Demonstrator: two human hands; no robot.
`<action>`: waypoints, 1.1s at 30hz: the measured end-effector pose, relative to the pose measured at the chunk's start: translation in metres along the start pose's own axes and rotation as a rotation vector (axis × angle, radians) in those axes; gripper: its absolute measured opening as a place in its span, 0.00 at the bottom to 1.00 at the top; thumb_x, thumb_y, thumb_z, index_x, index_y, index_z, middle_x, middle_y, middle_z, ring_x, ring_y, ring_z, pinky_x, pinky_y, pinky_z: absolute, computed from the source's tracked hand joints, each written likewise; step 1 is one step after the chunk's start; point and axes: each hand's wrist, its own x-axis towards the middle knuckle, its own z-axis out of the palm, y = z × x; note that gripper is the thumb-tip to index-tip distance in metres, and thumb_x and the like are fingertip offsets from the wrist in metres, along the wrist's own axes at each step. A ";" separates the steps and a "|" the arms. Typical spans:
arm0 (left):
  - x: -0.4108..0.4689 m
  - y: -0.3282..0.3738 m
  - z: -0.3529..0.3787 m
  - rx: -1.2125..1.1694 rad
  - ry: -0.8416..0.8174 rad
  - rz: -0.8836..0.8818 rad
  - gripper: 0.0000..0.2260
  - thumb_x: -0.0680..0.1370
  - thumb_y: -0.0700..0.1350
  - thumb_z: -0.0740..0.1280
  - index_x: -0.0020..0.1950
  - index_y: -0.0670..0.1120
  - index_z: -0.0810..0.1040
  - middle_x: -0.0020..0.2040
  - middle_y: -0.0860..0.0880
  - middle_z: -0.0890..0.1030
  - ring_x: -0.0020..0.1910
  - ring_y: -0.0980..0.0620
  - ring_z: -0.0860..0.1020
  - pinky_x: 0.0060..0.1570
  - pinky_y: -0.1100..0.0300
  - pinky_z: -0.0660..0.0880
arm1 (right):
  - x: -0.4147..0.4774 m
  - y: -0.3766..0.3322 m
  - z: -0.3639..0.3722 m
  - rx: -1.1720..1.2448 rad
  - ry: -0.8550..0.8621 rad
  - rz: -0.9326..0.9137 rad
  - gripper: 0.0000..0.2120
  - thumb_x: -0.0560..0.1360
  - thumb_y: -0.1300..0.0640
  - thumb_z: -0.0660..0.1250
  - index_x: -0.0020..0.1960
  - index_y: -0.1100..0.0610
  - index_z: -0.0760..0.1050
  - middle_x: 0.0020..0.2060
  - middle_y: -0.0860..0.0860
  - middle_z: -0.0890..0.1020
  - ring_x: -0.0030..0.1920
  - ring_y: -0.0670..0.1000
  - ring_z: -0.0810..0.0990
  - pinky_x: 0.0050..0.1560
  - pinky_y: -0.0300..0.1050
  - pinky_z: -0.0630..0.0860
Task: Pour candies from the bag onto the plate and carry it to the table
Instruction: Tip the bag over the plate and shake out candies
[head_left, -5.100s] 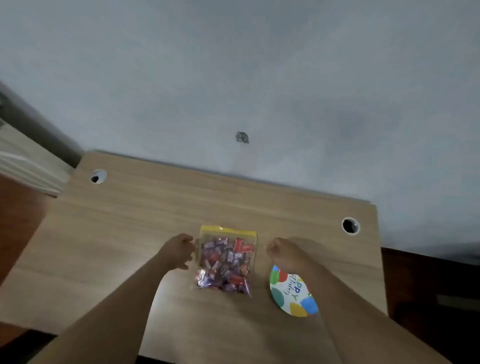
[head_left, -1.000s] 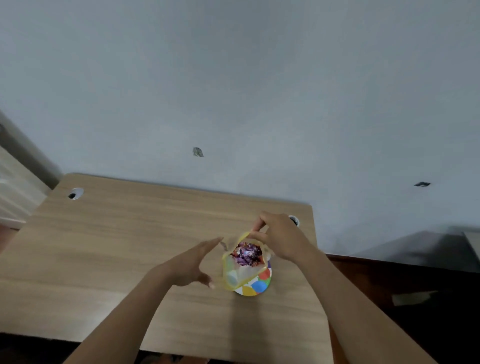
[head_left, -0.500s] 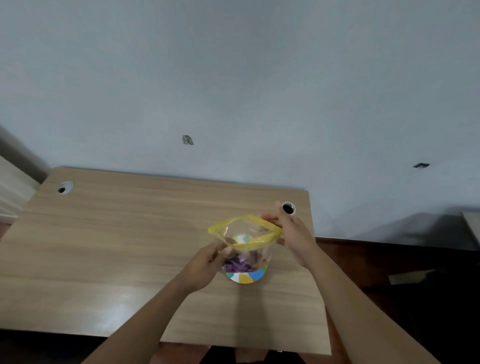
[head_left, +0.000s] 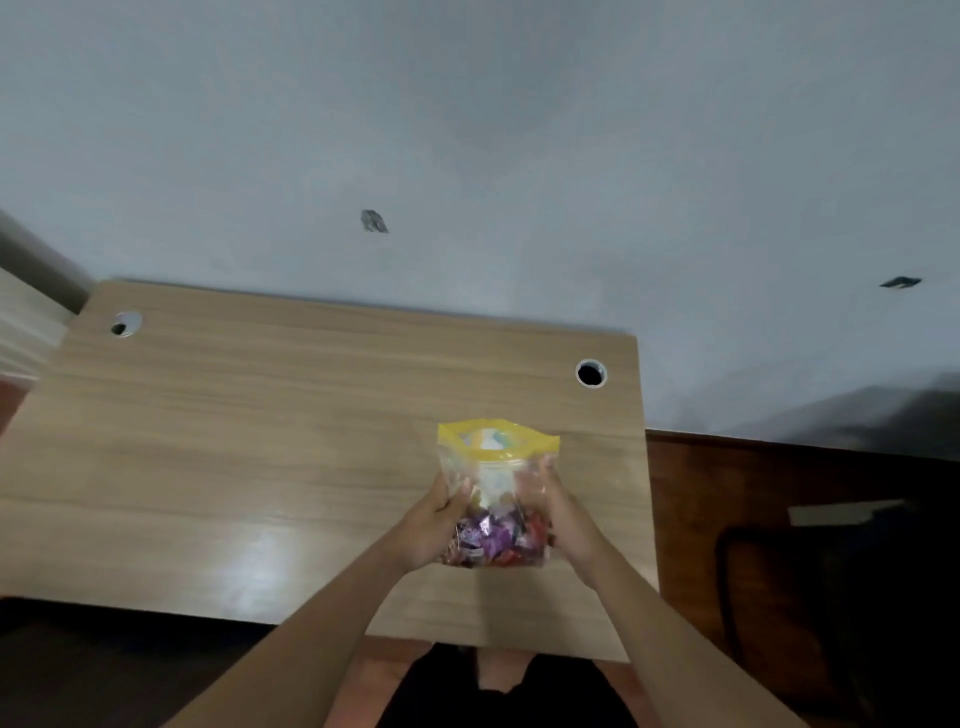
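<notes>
A light wood-grain counter (head_left: 260, 441) fills the lower left and middle of the head view, pushed against a plain pale grey wall (head_left: 519, 130). The counter has 2 round cable holes, 1 near its far left corner (head_left: 125, 324) and 1 near its far right corner (head_left: 591, 373). A soft glare patch lies on the wood in front of the left forearm. The wall carries 2 small dark marks, 1 above the middle of the counter (head_left: 374, 221) and 1 far to the right (head_left: 900, 282). To the right of the counter the floor (head_left: 779, 519) is dark reddish brown and in shadow; details there are too dim to tell.

Both hands hold a clear zip bag (head_left: 496, 483) with a yellow strip around its mouth, upright, over the near right part of the counter. The mouth faces up and stands open, the yellow strip spread into a loop. The left hand (head_left: 434, 525) wraps the bag's left side, fingers curled onto the plastic in a closed grip. The right hand (head_left: 563, 519) presses against the bag's right side, fingers laid along it, also a closed grip on the bag. Wrapped candies (head_left: 493, 538) in purple, red and silver sit heaped in the bottom of the bag, between the 2 palms. Pale colours show through the upper, empty part of the plastic; what they belong to cannot be told. Whether the bag's base touches the counter cannot be told either.
</notes>
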 end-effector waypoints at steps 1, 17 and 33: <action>0.002 -0.004 0.002 0.014 0.006 -0.006 0.23 0.90 0.51 0.55 0.85 0.49 0.60 0.78 0.56 0.73 0.78 0.61 0.69 0.79 0.63 0.64 | 0.002 0.004 0.002 -0.048 0.012 -0.024 0.36 0.78 0.21 0.51 0.74 0.39 0.78 0.73 0.42 0.82 0.71 0.41 0.81 0.74 0.49 0.74; 0.031 -0.043 0.027 0.143 0.012 -0.181 0.22 0.90 0.46 0.58 0.83 0.41 0.66 0.78 0.41 0.76 0.78 0.43 0.74 0.80 0.45 0.68 | 0.031 0.040 0.014 -0.400 -0.062 0.031 0.24 0.87 0.36 0.54 0.77 0.44 0.74 0.64 0.46 0.85 0.68 0.51 0.81 0.68 0.46 0.72; 0.036 -0.051 0.032 0.173 -0.017 -0.301 0.17 0.89 0.48 0.61 0.76 0.45 0.75 0.71 0.42 0.83 0.71 0.43 0.80 0.76 0.47 0.73 | 0.042 0.049 0.012 -0.475 -0.042 0.162 0.31 0.86 0.33 0.54 0.44 0.54 0.84 0.36 0.50 0.80 0.42 0.52 0.78 0.48 0.47 0.71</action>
